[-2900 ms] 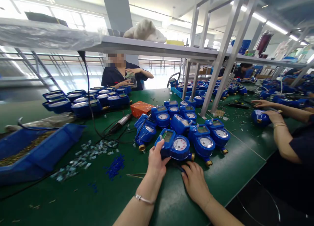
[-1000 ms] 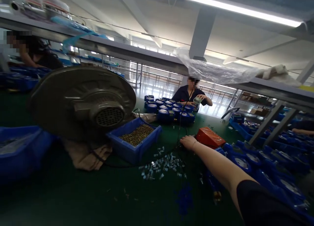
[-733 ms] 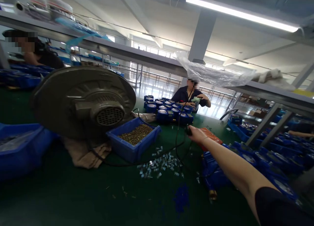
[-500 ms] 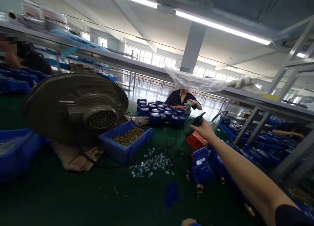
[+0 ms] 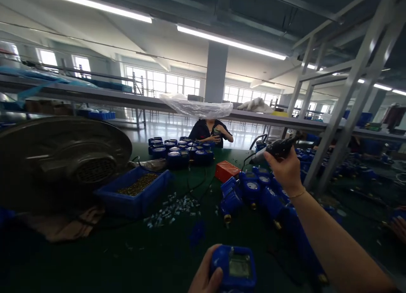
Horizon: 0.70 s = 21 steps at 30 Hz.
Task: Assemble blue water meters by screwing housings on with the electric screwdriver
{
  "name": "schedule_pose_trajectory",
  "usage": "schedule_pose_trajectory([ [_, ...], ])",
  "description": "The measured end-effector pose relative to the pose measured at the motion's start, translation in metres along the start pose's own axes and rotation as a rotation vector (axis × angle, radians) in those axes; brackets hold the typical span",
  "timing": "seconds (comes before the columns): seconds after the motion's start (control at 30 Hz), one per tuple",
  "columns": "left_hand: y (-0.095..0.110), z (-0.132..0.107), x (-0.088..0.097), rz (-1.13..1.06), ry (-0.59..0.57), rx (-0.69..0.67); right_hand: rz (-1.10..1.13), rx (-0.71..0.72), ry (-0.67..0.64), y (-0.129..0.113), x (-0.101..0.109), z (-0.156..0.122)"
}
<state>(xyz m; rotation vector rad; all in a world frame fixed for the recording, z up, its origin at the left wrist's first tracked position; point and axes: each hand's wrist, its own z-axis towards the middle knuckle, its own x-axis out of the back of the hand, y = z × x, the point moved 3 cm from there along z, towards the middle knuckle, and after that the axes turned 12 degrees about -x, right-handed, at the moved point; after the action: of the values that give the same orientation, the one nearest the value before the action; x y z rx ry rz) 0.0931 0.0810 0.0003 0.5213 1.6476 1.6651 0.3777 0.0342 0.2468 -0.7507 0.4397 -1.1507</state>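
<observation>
At the bottom middle, my left hand (image 5: 205, 272) grips a blue water meter (image 5: 233, 265) with a small rectangular display window; its lower part is cut off by the frame. My right hand (image 5: 287, 170) is raised at the right, closed around a black electric screwdriver (image 5: 279, 148) whose grey front end points left and down. Under it lie several blue meters (image 5: 252, 186) with round dials and brass ends. Small clear pieces (image 5: 171, 209) and a little heap of blue bits (image 5: 197, 233) are scattered on the green table (image 5: 152, 259).
A blue bin (image 5: 152, 195) of small brass parts stands left of centre, beside a large dark fan (image 5: 63, 157). A red box (image 5: 226, 171) sits near the meters. Grouped meters (image 5: 177, 156) stand farther back, near a seated co-worker (image 5: 211, 132). A shelf (image 5: 133, 99) and metal posts (image 5: 342, 89) frame the bench.
The view has turned right. My left hand has come up into view with the blue meter. My right hand has lifted the screwdriver from near the red box, up and to the right.
</observation>
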Motion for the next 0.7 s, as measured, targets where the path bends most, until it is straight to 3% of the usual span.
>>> schedule_pose_trajectory([
  [0.1, 0.009, -0.005, -0.004, 0.017, 0.018, 0.033, -0.028, -0.054, 0.163, 0.005, 0.037, -0.009],
  [0.23, 0.017, -0.005, -0.009, 0.114, 0.118, 0.032, 0.046, -0.129, 0.232, 0.008, 0.083, -0.016],
  [0.33, 0.036, 0.002, -0.011, 0.373, 0.233, -0.120, 0.168, -0.182, 0.188, 0.001, 0.107, -0.020],
  [0.47, 0.086, 0.015, -0.025, 0.717, 0.310, -0.440, 0.333, -0.268, 0.069, -0.013, 0.116, -0.028],
  [0.6, 0.147, 0.024, -0.058, 0.914, 0.147, -0.776, 0.382, -0.310, 0.053, -0.018, 0.112, -0.045],
  [0.7, 0.173, 0.034, -0.087, 1.105, -0.029, -0.778, 0.305, -0.307, 0.042, -0.024, 0.110, -0.060],
])
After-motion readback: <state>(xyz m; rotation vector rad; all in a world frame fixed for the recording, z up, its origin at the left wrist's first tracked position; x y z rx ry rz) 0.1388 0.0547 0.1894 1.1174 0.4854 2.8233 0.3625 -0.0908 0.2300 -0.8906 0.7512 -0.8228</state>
